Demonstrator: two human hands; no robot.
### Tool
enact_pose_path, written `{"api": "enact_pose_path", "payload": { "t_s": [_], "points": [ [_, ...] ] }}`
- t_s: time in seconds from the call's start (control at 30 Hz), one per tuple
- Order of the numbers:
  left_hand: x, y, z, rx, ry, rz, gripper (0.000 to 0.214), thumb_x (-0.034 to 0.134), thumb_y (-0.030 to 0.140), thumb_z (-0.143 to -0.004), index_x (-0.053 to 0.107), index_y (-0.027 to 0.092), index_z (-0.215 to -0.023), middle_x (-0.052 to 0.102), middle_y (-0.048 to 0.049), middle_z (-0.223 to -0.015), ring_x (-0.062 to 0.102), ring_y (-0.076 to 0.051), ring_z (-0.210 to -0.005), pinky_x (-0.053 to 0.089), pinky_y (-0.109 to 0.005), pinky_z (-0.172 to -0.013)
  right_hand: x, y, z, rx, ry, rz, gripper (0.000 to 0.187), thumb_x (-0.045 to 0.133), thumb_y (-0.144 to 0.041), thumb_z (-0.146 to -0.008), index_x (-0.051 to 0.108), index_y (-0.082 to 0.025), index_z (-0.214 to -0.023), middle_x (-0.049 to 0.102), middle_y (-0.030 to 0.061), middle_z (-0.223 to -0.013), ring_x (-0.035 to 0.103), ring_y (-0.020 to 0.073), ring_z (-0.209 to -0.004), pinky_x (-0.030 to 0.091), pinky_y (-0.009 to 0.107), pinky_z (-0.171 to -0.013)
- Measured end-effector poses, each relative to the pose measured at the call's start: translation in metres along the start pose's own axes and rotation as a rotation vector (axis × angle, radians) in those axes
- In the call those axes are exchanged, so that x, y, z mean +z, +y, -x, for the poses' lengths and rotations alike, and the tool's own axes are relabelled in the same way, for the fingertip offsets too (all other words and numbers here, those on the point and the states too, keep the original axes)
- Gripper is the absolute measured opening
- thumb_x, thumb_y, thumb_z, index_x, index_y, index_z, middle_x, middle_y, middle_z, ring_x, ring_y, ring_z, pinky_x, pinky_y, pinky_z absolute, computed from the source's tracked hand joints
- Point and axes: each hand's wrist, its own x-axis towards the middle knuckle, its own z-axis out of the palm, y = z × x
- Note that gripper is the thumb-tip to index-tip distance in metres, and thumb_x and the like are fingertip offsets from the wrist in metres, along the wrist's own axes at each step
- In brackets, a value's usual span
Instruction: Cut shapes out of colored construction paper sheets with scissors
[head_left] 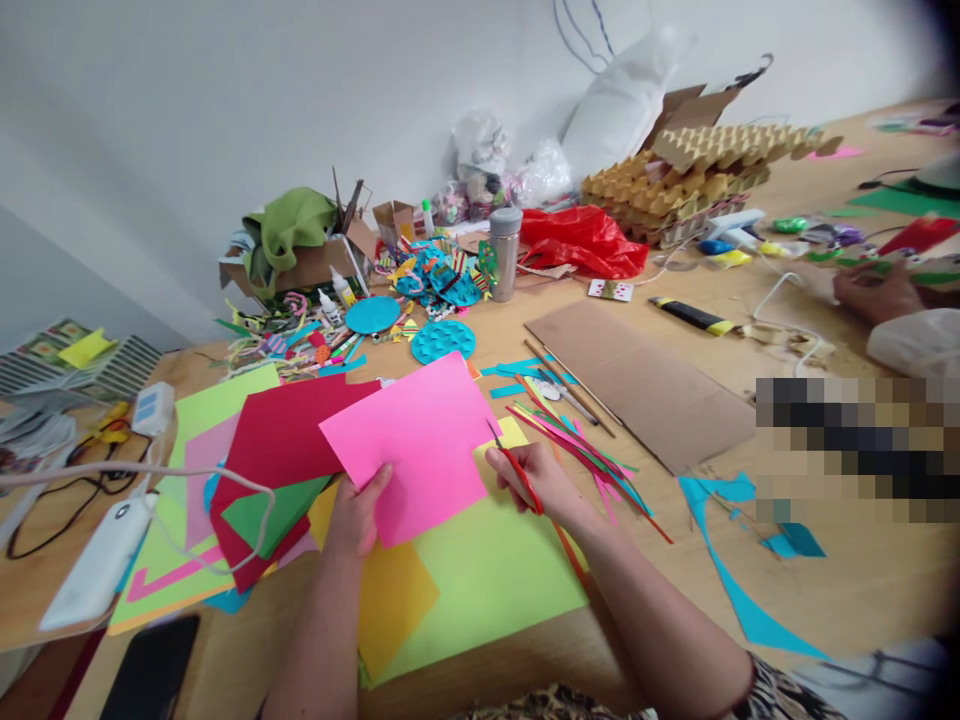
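My left hand (pixel 360 510) pinches the lower left edge of a pink paper sheet (pixel 427 440), thumb on top. The sheet is raised and tilted, and its right edge has a notch. Just right of that edge, my right hand (pixel 529 475) is closed around red-handled scissors (pixel 523 478), whose dark tips point up and left beside the paper. Whether the blades touch the sheet I cannot tell. Beneath both hands lie a yellow-green sheet (pixel 480 610) and an orange piece of paper (pixel 401 605). To the left sit a red sheet (pixel 277 440) and a green piece of paper (pixel 277 515).
Thin paper strips (pixel 592 460) and a brown cardboard sheet (pixel 637 385) lie to the right, near blue scraps (pixel 720 560). A steel flask (pixel 505 255) and egg trays (pixel 667 180) stand behind. A phone (pixel 150 665) rests front left. Another person's hand (pixel 877 290) is at far right.
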Motion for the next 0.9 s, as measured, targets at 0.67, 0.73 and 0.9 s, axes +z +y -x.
{"api": "enact_pose_path", "payload": {
  "t_s": [0.67, 0.73, 0.9],
  "points": [
    [0.002, 0.002, 0.002, -0.013, -0.004, 0.027, 0.048, 0.083, 0.029, -0.058, 0.069, 0.014, -0.102, 0.073, -0.0078, -0.094, 0.065, -0.022, -0.094, 0.048, -0.033, -0.087, 0.001, -0.006, 0.004, 0.056, 0.015, -0.028, 0.052, 0.054, -0.062, -0.078, 0.050, -0.017, -0.053, 0.045, -0.0029, -0.035, 0.042, 0.0075, -0.031, 0.030, 0.018, -0.036],
    [0.002, 0.001, 0.001, -0.019, -0.013, 0.019, 0.044, 0.082, 0.030, -0.059, 0.070, 0.014, -0.098, 0.073, -0.0081, -0.094, 0.065, -0.021, -0.091, 0.049, -0.033, -0.085, 0.000, -0.008, 0.004, 0.063, 0.012, -0.032, 0.052, 0.055, -0.062, -0.077, 0.050, -0.016, -0.053, 0.046, -0.0026, -0.037, 0.044, 0.0078, -0.032, 0.031, 0.018, -0.036],
    [0.003, 0.000, 0.001, -0.036, -0.009, 0.022, 0.041, 0.083, 0.030, -0.058, 0.071, 0.014, -0.094, 0.073, -0.0080, -0.092, 0.066, -0.020, -0.085, 0.050, -0.032, -0.081, -0.001, -0.007, 0.004, 0.039, -0.007, -0.033, 0.054, 0.053, -0.065, -0.077, 0.051, -0.016, -0.055, 0.047, -0.0019, -0.039, 0.045, 0.0079, -0.034, 0.032, 0.018, -0.037]
  ]
}}
